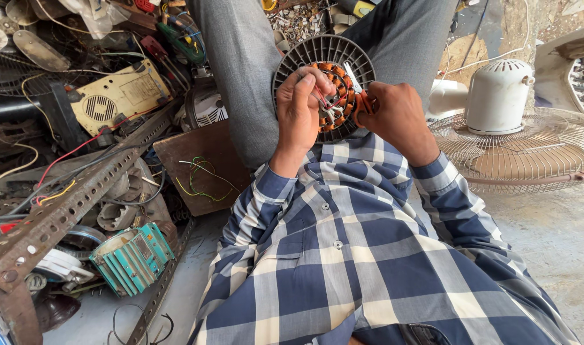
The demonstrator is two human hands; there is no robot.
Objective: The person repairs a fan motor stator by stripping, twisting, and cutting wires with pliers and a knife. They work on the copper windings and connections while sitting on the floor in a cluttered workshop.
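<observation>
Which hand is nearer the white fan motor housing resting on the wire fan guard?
The right hand: the white fan motor housing sits just past it to the right. The left hand is farther off, across the round grey motor casing.

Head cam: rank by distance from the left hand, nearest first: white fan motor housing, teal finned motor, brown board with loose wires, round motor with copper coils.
From the left hand:
1. Round motor with copper coils, under its fingers.
2. Brown board with loose wires, to its left.
3. White fan motor housing, far right.
4. Teal finned motor, lower left.

The fan motor [324,70] rested on the person's lap between both hands, a slotted angle bar [68,204] and finned motor [132,259] lay left, a fan guard [515,150] right.
</observation>
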